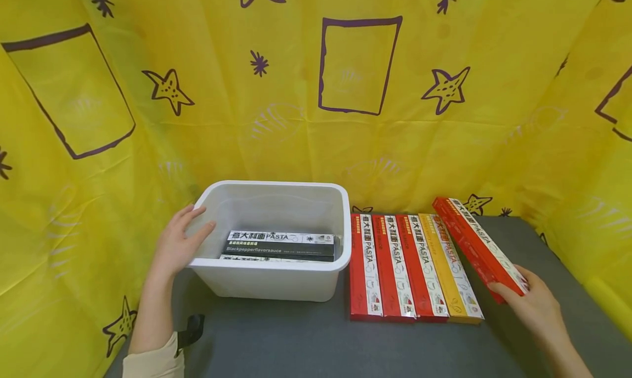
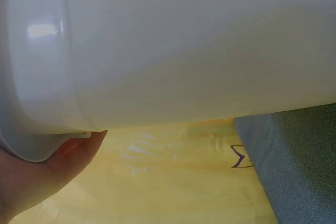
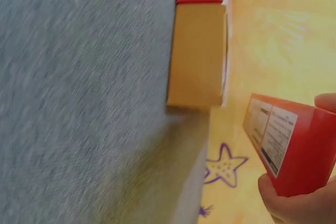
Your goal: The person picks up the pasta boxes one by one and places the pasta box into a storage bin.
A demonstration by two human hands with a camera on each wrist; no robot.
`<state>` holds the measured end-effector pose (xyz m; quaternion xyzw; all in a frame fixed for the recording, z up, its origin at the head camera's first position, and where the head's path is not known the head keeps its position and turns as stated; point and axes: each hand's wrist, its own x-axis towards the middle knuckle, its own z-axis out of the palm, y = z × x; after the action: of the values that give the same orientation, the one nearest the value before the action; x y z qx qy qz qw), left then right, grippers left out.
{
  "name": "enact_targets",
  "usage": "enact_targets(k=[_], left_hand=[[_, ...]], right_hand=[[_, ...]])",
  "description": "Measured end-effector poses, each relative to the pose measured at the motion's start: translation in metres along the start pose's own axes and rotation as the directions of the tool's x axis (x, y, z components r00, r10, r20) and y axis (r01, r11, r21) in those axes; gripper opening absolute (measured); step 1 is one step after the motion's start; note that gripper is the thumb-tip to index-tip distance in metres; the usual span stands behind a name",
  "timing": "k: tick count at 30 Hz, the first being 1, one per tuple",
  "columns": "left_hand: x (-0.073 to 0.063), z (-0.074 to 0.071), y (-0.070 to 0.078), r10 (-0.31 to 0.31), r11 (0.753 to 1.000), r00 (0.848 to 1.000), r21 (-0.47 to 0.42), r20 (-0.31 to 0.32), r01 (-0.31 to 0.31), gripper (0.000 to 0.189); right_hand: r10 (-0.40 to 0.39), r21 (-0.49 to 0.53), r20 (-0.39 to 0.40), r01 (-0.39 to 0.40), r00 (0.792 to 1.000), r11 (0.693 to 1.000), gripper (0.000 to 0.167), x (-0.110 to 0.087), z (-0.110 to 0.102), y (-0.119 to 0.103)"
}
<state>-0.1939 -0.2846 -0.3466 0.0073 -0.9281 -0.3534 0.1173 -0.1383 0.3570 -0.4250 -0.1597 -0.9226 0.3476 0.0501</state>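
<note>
My right hand grips the near end of a long red pasta box, raised and tilted, with its far end to the upper left. In the right wrist view, thumb and fingers pinch the red pasta box from opposite sides. On the left, my left hand holds the rim of a white plastic bin, its thumb reaching over the inside. The left wrist view shows part of that hand under the bin's lip. Black pepper pasta boxes lie inside the bin.
Right of the bin, three red pasta boxes and a yellow pasta box lie side by side on the dark grey table. A yellow patterned curtain surrounds the table at the back and sides.
</note>
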Motion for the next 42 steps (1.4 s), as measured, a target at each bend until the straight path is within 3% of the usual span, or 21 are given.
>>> enact_targets(k=[9, 27, 42], left_hand=[[0.002, 0.001, -0.003, 0.001, 1.000, 1.000, 0.005, -0.007, -0.001, 0.065], [0.002, 0.001, -0.004, -0.010, 1.000, 1.000, 0.003, 0.001, 0.010, 0.066], [0.001, 0.000, -0.002, -0.019, 1.000, 1.000, 0.005, 0.006, 0.019, 0.066]], right_hand=[[-0.031, 0.055, 0.043, 0.028, 0.999, 0.998, 0.089, -0.007, 0.001, -0.025], [-0.143, 0.175, 0.136, 0.118, 0.980, 0.977, 0.079, -0.014, 0.006, -0.073], [-0.259, 0.371, 0.197, 0.173, 0.946, 0.912, 0.072, -0.025, 0.010, -0.118]])
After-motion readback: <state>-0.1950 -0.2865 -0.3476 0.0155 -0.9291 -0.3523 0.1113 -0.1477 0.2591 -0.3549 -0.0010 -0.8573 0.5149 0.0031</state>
